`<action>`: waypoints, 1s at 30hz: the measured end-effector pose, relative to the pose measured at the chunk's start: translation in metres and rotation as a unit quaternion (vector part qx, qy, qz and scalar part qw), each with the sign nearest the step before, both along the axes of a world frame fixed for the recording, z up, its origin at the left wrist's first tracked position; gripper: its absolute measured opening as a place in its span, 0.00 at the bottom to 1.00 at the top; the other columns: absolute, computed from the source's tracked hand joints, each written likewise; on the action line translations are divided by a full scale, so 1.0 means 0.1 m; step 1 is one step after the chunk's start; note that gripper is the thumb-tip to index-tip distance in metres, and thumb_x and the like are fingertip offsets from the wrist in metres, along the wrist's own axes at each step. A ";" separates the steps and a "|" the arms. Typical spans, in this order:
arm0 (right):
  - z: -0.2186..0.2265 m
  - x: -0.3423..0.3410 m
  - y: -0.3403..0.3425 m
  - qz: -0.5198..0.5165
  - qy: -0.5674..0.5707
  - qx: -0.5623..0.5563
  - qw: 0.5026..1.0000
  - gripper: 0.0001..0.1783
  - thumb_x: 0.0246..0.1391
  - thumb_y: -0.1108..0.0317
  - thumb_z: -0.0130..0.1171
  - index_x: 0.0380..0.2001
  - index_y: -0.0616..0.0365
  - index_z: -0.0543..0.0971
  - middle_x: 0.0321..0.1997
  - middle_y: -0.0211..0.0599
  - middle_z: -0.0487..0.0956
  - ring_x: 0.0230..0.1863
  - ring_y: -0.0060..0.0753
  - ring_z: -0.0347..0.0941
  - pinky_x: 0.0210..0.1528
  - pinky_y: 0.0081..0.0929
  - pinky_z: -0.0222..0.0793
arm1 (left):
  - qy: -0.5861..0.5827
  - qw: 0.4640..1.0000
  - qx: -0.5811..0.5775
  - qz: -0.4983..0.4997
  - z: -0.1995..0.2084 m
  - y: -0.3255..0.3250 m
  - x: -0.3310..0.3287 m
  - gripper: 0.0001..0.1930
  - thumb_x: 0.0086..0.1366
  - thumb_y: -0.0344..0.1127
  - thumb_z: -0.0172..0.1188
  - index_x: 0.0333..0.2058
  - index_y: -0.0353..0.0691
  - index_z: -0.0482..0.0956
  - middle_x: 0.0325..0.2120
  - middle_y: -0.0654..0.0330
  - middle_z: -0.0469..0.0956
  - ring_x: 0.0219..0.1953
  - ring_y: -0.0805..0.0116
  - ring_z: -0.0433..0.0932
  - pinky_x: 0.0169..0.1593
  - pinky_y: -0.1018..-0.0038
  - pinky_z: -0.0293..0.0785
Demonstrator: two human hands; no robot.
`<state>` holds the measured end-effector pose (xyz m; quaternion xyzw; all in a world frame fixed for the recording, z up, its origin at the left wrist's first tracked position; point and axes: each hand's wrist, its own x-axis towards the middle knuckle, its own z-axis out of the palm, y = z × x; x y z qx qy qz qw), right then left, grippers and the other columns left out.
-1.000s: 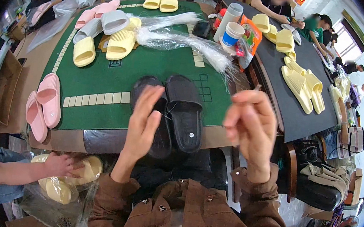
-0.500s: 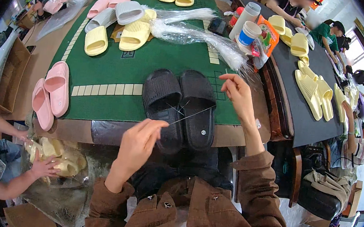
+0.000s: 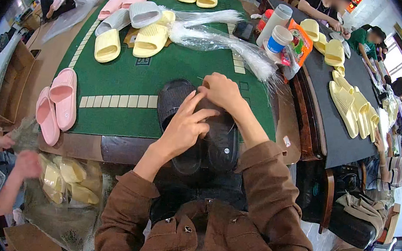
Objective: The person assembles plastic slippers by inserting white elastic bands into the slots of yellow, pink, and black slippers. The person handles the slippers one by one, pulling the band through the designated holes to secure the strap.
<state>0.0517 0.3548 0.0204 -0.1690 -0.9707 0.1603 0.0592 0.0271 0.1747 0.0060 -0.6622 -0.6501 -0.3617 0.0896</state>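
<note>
A pair of black slide slippers lies side by side at the near table edge, toes away from me. The left slipper (image 3: 173,95) shows its ribbed strap; the strap of the right slipper (image 3: 223,147) is mostly behind my hands. My right hand (image 3: 223,94) is closed in a pinch above the straps, and a short end of a thin clear plastic strand (image 3: 200,78) pokes out beside its fingertips. My left hand (image 3: 184,126) comes up against it, thumb and index fingertips drawn in toward the pinch, other fingers loosely bent. The strand between the fingertips is hidden.
Yellow slides (image 3: 150,41), grey slides (image 3: 145,15) and pink slides (image 3: 63,99) sit on the green mat (image 3: 117,80). Clear strands (image 3: 219,41) lie bundled beyond my hands, near a cup (image 3: 278,38). Other people work around; one handles bagged yellow slides (image 3: 71,173) at lower left.
My hands, apart with the strand stretched between them, have come together over the slipper straps. My right hand moved left and my left hand moved up. The co-worker's hand at lower left rose off the bag.
</note>
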 end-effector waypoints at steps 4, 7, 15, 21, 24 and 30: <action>-0.02 -0.18 -0.02 -0.009 0.000 0.024 1.000 0.12 0.45 0.62 0.59 0.31 0.57 0.83 0.39 0.51 0.78 0.38 0.54 0.78 0.42 0.48 0.74 | -0.013 1.000 0.005 -0.005 0.02 0.00 -0.07 0.07 0.47 0.28 0.58 0.14 0.38 0.72 0.41 0.64 0.79 0.58 0.56 0.67 0.66 0.53 0.56; -0.15 -0.18 -0.07 -0.016 0.063 0.048 0.997 0.09 0.47 0.64 0.57 0.30 0.56 0.81 0.36 0.49 0.78 0.36 0.54 0.78 0.39 0.47 0.73 | -0.115 0.991 0.068 -0.005 0.05 0.02 -0.12 0.06 0.46 0.24 0.55 0.15 0.39 0.70 0.29 0.61 0.76 0.44 0.58 0.71 0.53 0.63 0.64; -0.21 -0.03 -0.24 -0.076 0.261 -0.097 0.958 0.07 0.57 0.65 0.53 0.31 0.57 0.74 0.32 0.45 0.80 0.34 0.54 0.77 0.32 0.46 0.71 | -0.326 0.936 0.027 0.134 0.19 0.23 -0.52 0.11 0.63 0.34 0.50 0.23 0.37 0.73 0.23 0.56 0.71 0.33 0.56 0.73 0.37 0.62 0.67; -0.28 -0.05 -0.23 -0.058 0.317 -0.110 0.940 0.05 0.53 0.68 0.55 0.31 0.56 0.76 0.32 0.41 0.79 0.33 0.50 0.77 0.32 0.42 0.71 | -0.148 0.958 0.025 0.245 -0.07 0.39 -0.64 0.07 0.62 0.31 0.56 0.34 0.34 0.77 0.31 0.51 0.76 0.39 0.50 0.77 0.42 0.60 0.72; -0.31 -0.04 -0.19 -0.042 0.359 -0.103 0.927 0.04 0.52 0.68 0.55 0.31 0.54 0.77 0.32 0.41 0.78 0.35 0.50 0.76 0.35 0.41 0.72 | -0.141 0.969 -0.010 0.202 -0.07 0.45 -0.67 0.06 0.61 0.33 0.55 0.32 0.38 0.79 0.32 0.51 0.77 0.38 0.48 0.76 0.41 0.58 0.72; -0.26 -0.05 -0.22 -0.001 0.344 -0.121 0.931 0.06 0.51 0.68 0.58 0.32 0.56 0.76 0.32 0.39 0.77 0.34 0.47 0.76 0.35 0.40 0.72 | -0.108 0.969 -0.018 0.222 -0.09 0.44 -0.78 0.06 0.61 0.33 0.55 0.32 0.36 0.76 0.30 0.50 0.76 0.34 0.46 0.76 0.37 0.56 0.70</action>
